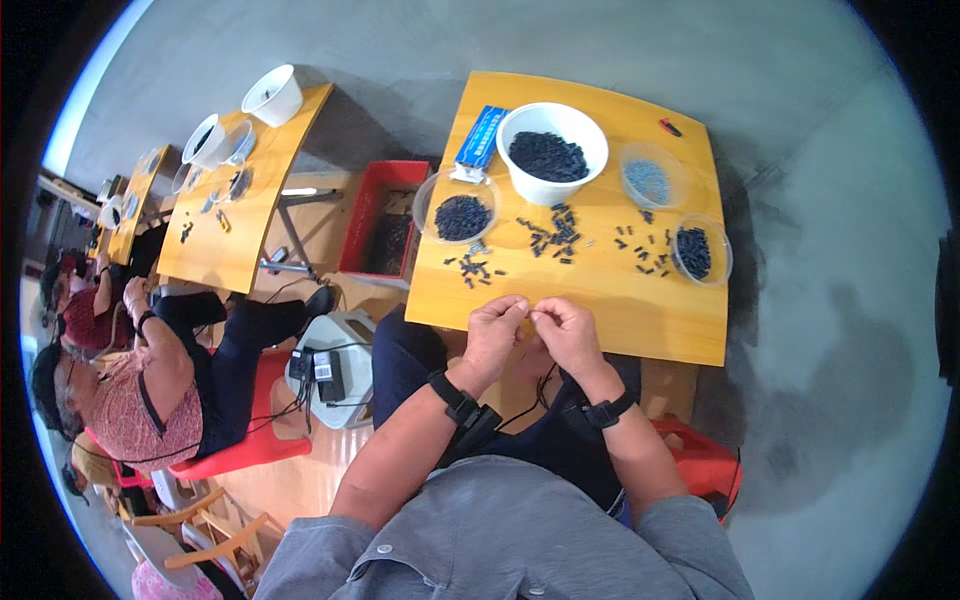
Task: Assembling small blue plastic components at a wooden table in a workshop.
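My left hand (pixel 493 332) and my right hand (pixel 568 333) meet above the near edge of the yellow wooden table (pixel 640 320). Thumbs and forefingers are pinched, the fingertips nearly touching. Whatever lies in either pinch is too small or too hidden to make out. Beyond the hands, loose small black pieces (pixel 555 238) lie in scattered groups on the tabletop. Clear round tubs flank them: one with dark pieces (pixel 462 217) at left, another with black pieces (pixel 692 252) at right. Behind stand a white bucket (pixel 553 193) of black parts and a clear tub of light-blue pieces (pixel 648 182).
A blue box (pixel 482 138) lies beside the bucket, and a small red-and-black item (pixel 671 127) near the far right corner. On the floor left of the table is a red bin (pixel 370 210). A grey stool (pixel 340 385) and co-workers (pixel 150 400) at other tables (pixel 225 215) are further left.
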Tool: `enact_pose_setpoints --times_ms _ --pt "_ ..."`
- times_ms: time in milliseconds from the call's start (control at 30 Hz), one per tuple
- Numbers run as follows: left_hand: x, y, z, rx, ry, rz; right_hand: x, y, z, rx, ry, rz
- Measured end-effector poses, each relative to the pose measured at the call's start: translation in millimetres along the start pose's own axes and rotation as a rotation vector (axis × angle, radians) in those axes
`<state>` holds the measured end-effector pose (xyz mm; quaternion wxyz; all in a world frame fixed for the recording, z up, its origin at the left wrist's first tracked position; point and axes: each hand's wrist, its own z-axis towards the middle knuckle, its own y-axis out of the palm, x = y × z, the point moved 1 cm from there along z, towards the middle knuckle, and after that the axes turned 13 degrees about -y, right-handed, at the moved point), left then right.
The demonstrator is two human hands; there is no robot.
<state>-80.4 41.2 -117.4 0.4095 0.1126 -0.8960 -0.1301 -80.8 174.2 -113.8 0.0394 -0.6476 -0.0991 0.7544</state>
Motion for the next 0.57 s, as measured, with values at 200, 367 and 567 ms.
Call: enact_pose_setpoints --times_ms 200,367,567 --pt "-7.6 -20.1 4.7 0.060 -0.070 0.083 28.5 -4.5 7.2 -0.014 0.013 -0.139" --pt "-6.8 -27.0 8.8 0.027 -0.083 0.122 12.4 -16.2 24.8 -0.006 -0.163 -0.364" --pt "-4.1 -32.6 14.5 -0.081 -0.145 0.145 37.6 -70.0 56.2 0.091 -0.250 -0.691"
